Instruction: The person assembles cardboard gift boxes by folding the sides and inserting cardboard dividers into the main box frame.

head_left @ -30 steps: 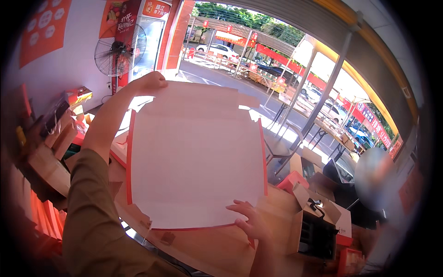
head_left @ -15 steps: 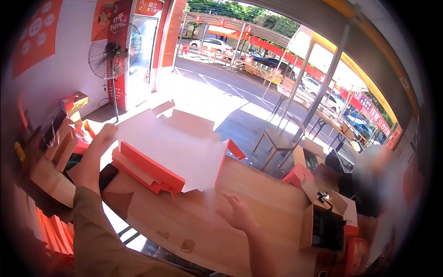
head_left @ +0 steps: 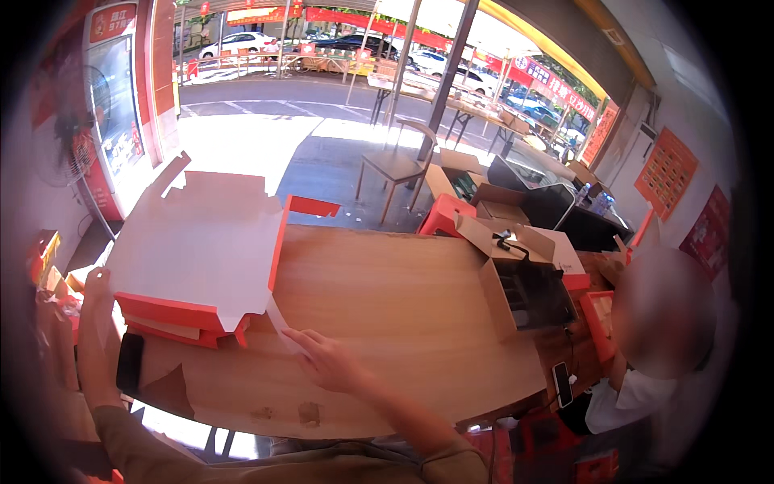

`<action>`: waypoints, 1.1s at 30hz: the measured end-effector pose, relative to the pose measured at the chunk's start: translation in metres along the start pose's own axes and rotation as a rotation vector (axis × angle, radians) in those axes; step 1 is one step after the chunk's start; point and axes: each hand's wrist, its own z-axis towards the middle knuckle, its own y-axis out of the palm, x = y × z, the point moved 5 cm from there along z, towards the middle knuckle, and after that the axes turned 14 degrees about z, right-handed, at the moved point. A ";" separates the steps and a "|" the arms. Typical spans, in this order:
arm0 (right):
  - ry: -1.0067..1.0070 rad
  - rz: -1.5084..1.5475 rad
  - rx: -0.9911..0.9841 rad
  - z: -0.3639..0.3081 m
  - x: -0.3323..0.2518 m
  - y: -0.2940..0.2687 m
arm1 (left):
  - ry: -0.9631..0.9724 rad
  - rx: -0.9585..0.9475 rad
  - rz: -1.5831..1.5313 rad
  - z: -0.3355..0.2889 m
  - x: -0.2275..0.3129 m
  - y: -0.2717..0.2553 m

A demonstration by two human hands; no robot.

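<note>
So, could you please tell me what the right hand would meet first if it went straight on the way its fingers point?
The right hand would probably meet the narrow white flap of the cardboard sheet first; its fingers appear at or against it, though depth is unclear.

From here I see L hand [head_left: 97, 284] w/ forearm [head_left: 97, 363] approx. vertical; R hand [head_left: 326, 360] points fwd-left, its arm [head_left: 403, 413] diagonal.

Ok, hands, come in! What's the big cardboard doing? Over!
Left hand at left edge of cardboard. Right hand at its near white flap. Cardboard white side up, red sides showing. Flat black object near left forearm.
</note>
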 end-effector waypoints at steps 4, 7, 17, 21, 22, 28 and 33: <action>-0.016 0.049 0.057 -0.008 0.003 0.014 | 0.060 0.054 0.164 0.004 0.019 -0.003; 0.143 0.115 0.029 -0.012 -0.007 0.008 | 0.065 0.103 0.279 -0.006 0.020 -0.006; 0.158 0.359 0.230 -0.034 0.020 0.003 | 0.343 0.335 0.642 -0.055 0.127 -0.017; 0.135 0.264 0.261 -0.048 0.021 -0.004 | 0.602 0.484 0.721 -0.092 0.197 -0.018; 0.148 0.241 0.266 -0.053 0.020 -0.006 | 0.676 0.517 0.722 -0.101 0.214 -0.015; 0.101 0.087 0.396 -0.103 0.002 -0.018 | 0.909 0.214 0.721 -0.145 0.276 0.028; -0.117 -0.049 0.385 -0.177 -0.029 -0.024 | 1.100 0.168 0.550 -0.197 0.321 0.071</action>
